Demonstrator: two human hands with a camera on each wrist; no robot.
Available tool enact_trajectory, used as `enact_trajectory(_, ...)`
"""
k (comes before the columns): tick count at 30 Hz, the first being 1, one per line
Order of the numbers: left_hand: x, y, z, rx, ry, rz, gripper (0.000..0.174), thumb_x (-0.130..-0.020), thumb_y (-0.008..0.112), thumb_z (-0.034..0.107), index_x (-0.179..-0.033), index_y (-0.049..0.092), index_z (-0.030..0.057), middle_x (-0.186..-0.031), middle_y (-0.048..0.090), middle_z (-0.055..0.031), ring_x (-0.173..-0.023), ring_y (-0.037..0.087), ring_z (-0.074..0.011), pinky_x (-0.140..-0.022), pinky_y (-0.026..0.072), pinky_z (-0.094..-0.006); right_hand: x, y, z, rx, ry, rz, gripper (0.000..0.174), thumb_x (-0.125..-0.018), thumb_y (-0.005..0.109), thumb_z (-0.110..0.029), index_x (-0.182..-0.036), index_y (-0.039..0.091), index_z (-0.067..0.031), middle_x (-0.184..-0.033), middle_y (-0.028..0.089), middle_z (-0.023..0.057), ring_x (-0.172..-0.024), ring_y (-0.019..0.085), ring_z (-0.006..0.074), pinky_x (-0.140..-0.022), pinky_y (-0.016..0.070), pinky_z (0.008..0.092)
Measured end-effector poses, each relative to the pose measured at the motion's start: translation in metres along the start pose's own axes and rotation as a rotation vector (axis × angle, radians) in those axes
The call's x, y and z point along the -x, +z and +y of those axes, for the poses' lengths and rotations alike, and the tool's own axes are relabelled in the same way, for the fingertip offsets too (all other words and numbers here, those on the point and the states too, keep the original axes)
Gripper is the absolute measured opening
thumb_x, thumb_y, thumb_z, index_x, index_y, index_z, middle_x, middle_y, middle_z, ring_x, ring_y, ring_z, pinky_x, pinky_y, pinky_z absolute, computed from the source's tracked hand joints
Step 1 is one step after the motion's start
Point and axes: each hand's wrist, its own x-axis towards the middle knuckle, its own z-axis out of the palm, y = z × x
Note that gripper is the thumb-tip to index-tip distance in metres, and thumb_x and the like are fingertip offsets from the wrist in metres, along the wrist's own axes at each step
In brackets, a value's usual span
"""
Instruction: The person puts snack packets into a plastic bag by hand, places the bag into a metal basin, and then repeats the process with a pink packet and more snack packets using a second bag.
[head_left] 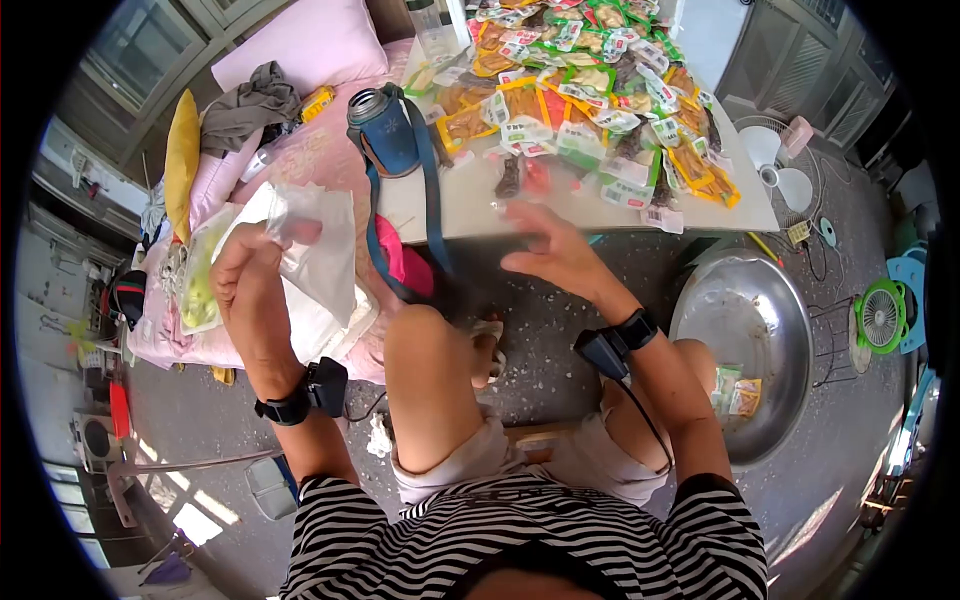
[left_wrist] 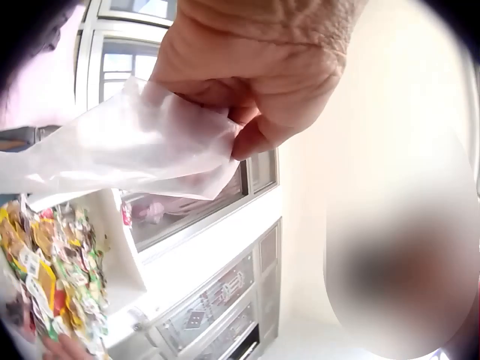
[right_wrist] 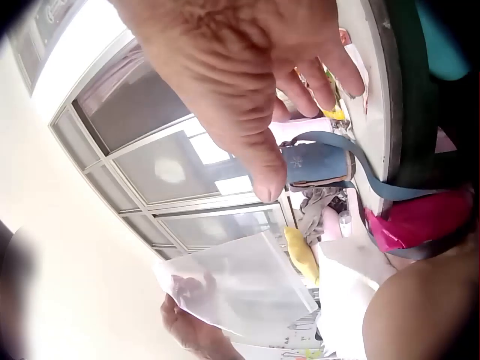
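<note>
Pinched between the thumb and fingers of my left hand (head_left: 248, 290) is a translucent white plastic bag (head_left: 325, 245), raised over the bed's edge. The left wrist view shows the thumb pressing on one end of the bag (left_wrist: 150, 146), which hangs out thin and flat. My right hand (head_left: 552, 248) is by the table's front edge, its fingers spread and holding nothing. Beyond it, many small sealed food packets (head_left: 590, 95) in yellow, green and red wrappers lie heaped on the white table (head_left: 460, 205).
A blue flask (head_left: 385, 135) with a long strap stands at the table's left corner. More white bags (head_left: 345, 330) lie on the pink bed (head_left: 160, 340). To the right, a large metal basin (head_left: 745, 300) on the floor holds a few packets (head_left: 745, 397). A green fan (head_left: 882, 315) stands farther right.
</note>
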Motion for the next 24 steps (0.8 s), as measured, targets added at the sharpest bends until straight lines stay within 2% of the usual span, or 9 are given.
enact_trajectory(3, -0.018, 0.026, 0.000, 0.535, -0.011, -0.181, 0.016, -0.088, 0.050, 0.006, -0.101, 0.056, -0.0014, -0.102, 0.064, -0.0139, -0.097, 0.061, -0.0220, -0.091, 0.0454, -0.0351, 0.004, 0.002, 0.006, -0.325, 0.119, -0.050, 0.067, -0.084, 0.069, -0.019, -0.140, 0.036, -0.0046, -0.134, 0.049, 0.0096, -0.123, 0.046, 0.0196, -0.095, 0.0436, 0.0349)
enact_trajectory(6, -0.035, 0.057, -0.011, 0.623, -0.109, -0.027, 0.016, -0.084, 0.055, 0.008, -0.097, 0.057, 0.0001, -0.099, 0.063, -0.0102, -0.092, 0.059, -0.0187, -0.088, 0.0446, -0.0328, 0.004, -0.008, 0.022, -0.710, 0.337, -0.323, 0.079, -0.083, 0.071, -0.033, -0.145, 0.030, -0.0061, -0.135, 0.048, 0.0145, -0.121, 0.048, 0.0218, -0.094, 0.0437, 0.0379)
enact_trajectory(7, -0.045, 0.065, -0.020, 0.617, -0.120, 0.010, 0.015, -0.084, 0.057, 0.010, -0.096, 0.057, 0.0005, -0.097, 0.063, -0.0086, -0.089, 0.059, -0.0186, -0.088, 0.0445, -0.0319, 0.005, -0.006, 0.020, -0.780, 0.298, -0.370, 0.065, -0.088, 0.065, -0.033, -0.139, 0.039, -0.0036, -0.127, 0.055, 0.0131, -0.110, 0.055, 0.0190, -0.085, 0.0496, 0.0340)
enact_trajectory(11, -0.070, 0.084, -0.078, 0.244, -0.201, 0.048, 0.006, -0.087, 0.057, 0.005, -0.087, 0.062, 0.0018, -0.083, 0.062, -0.0002, -0.077, 0.055, -0.0081, -0.075, 0.0416, -0.0212, 0.003, -0.026, 0.016, -0.743, 0.179, -0.268, 0.037, -0.095, 0.054, -0.029, -0.120, 0.056, -0.0021, -0.109, 0.065, 0.0101, -0.084, 0.064, 0.0135, -0.062, 0.0542, 0.0259)
enact_trajectory(14, -0.075, 0.095, -0.102, 0.129, -0.201, 0.081, 0.008, -0.088, 0.059, 0.009, -0.084, 0.063, 0.0024, -0.080, 0.062, 0.0010, -0.072, 0.052, -0.0064, -0.070, 0.0393, -0.0194, -0.002, -0.030, 0.011, -0.816, 0.220, -0.184, 0.039, -0.096, 0.053, -0.030, -0.121, 0.054, -0.0008, -0.108, 0.065, 0.0103, -0.083, 0.064, 0.0137, -0.063, 0.0542, 0.0260)
enact_trajectory(15, -0.077, 0.101, -0.107, 0.056, -0.182, 0.067, 0.011, -0.087, 0.060, 0.010, -0.081, 0.064, 0.0024, -0.075, 0.061, 0.0015, -0.067, 0.050, -0.0051, -0.063, 0.0364, -0.0187, -0.005, -0.025, 0.009, -0.862, 0.256, -0.149, 0.054, -0.096, 0.045, -0.048, -0.121, 0.053, -0.0004, -0.109, 0.064, 0.0108, -0.082, 0.063, 0.0137, -0.061, 0.0534, 0.0263)
enact_trajectory(19, -0.087, 0.104, -0.152, -0.164, -0.259, 0.066, 0.013, -0.087, 0.060, 0.011, -0.080, 0.064, 0.0012, -0.070, 0.060, -0.0001, -0.061, 0.049, -0.0062, -0.055, 0.0359, -0.0201, -0.022, -0.010, 0.029, -1.009, 0.314, -0.206, 0.089, -0.088, 0.017, -0.074, -0.126, 0.051, -0.0011, -0.117, 0.061, 0.0146, -0.094, 0.062, 0.0184, -0.064, 0.0530, 0.0280)
enact_trajectory(22, -0.098, 0.088, -0.209, -0.196, -0.305, 0.049, 0.012, -0.086, 0.060, 0.010, -0.080, 0.064, 0.0013, -0.072, 0.062, -0.0012, -0.064, 0.053, -0.0070, -0.056, 0.0384, -0.0205, -0.024, -0.005, 0.024, -0.929, 0.202, -0.161, 0.087, -0.088, 0.017, -0.075, -0.128, 0.050, -0.0051, -0.115, 0.062, 0.0163, -0.093, 0.061, 0.0156, -0.063, 0.0517, 0.0261)
enact_trajectory(24, -0.102, 0.076, -0.240, -0.273, -0.302, 0.050, 0.011, -0.085, 0.061, 0.010, -0.084, 0.065, -0.0005, -0.073, 0.064, -0.0035, -0.064, 0.056, -0.0102, -0.057, 0.0424, -0.0236, -0.030, -0.005, 0.034, -0.902, 0.212, -0.063, 0.064, -0.093, 0.036, -0.060, -0.121, 0.055, -0.0052, -0.104, 0.064, 0.0118, -0.084, 0.061, 0.0130, -0.061, 0.0515, 0.0263)
